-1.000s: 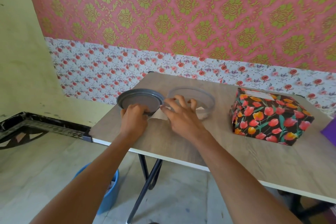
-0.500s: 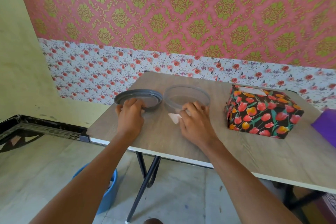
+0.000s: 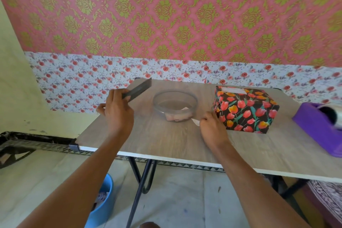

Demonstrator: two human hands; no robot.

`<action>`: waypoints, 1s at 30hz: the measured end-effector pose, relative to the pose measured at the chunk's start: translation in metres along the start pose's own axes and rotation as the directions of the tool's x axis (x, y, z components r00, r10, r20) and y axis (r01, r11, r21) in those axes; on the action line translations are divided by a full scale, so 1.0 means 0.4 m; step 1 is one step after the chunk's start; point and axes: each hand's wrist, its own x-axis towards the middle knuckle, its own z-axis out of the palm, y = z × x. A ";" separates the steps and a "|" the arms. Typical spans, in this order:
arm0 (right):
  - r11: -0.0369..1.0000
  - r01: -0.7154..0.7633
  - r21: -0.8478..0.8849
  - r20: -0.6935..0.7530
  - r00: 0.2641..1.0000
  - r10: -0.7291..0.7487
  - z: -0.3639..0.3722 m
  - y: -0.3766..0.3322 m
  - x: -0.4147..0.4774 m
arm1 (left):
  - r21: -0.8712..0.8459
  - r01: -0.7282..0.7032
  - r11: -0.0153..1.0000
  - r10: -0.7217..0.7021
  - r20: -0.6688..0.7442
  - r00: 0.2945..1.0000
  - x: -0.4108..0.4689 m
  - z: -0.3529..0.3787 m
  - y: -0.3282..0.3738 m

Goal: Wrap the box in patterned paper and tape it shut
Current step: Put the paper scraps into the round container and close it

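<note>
- Pink wallpaper (image 3: 166, 15) with green-gold damask covers the upper wall.
- Below it runs a white floral band (image 3: 83, 79).
- Pale yellow wall (image 3: 11, 79) at left.
- Wood-grain surface (image 3: 166, 140) on black metal legs (image 3: 137, 181).
- Pale floor (image 3: 175, 200); blue tub (image 3: 104, 205) beneath.

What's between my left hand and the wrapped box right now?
Head view: the clear round container sits between the left hand, gripping the grey lid, and the wrapped box; the right hand, pinching a white scrap, is beside the box.

The left hand (image 3: 118, 114) grips a grey lid (image 3: 137, 89), tilted up off the table (image 3: 166, 139). The right hand (image 3: 212, 127) pinches a white scrap (image 3: 195, 122) just beside the tulip-wrapped box (image 3: 246, 111). A clear tub (image 3: 174, 104) sits between the hands.
</note>
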 end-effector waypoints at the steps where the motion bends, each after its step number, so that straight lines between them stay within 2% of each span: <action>1: 1.000 0.005 0.010 0.006 1.000 -0.005 0.002 0.002 0.001 | -0.069 -0.001 0.998 0.000 -0.008 1.000 0.009 0.000 0.016; 2: 1.000 0.005 0.020 0.018 1.000 -0.006 0.002 0.003 0.000 | -0.163 0.016 0.987 -0.017 -0.009 1.000 0.019 0.001 0.032; 5: 0.996 -0.015 0.084 0.048 0.999 0.011 0.005 0.005 -0.002 | -0.372 0.192 0.908 -0.187 0.051 0.981 0.054 0.013 0.091; 11: 0.985 -0.065 0.160 0.062 0.996 0.056 0.016 0.010 0.003 | -0.491 0.373 0.788 -0.403 0.047 0.914 0.121 0.057 0.166; 13: 0.983 -0.067 0.169 0.064 0.996 0.057 0.018 0.010 0.007 | -0.569 0.427 0.703 -0.491 0.047 0.870 0.142 0.070 0.164; 15: 0.980 -0.076 0.187 0.064 0.996 0.065 0.022 0.012 0.012 | -0.651 0.498 0.573 -0.579 0.109 0.808 0.155 0.090 0.165; 17: 0.979 -0.070 0.194 0.068 0.996 0.058 0.021 0.010 0.016 | -0.644 0.614 0.456 -0.656 0.223 0.721 0.155 0.110 0.156; 21: 0.977 -0.058 0.207 0.065 0.997 0.045 0.028 0.012 0.014 | -0.419 0.870 0.259 -0.706 0.533 0.467 0.138 0.198 0.110; 22: 0.975 -0.061 0.214 0.063 0.997 0.048 0.029 0.012 0.013 | -0.380 0.902 0.206 -0.719 0.566 0.403 0.135 0.219 0.092; 24: 0.974 -0.065 0.218 0.051 0.997 0.055 0.033 0.013 0.011 | -0.325 0.930 0.170 -0.733 0.589 0.340 0.124 0.242 0.070; 26: 0.973 -0.064 0.220 0.035 0.998 0.057 0.034 0.012 0.010 | -0.314 0.930 0.190 -0.741 0.576 0.346 0.118 0.260 0.052; 30: 0.973 -0.051 0.224 0.018 0.999 0.048 0.030 0.011 0.014 | -0.331 0.899 0.288 -0.697 0.571 0.433 0.096 0.253 0.065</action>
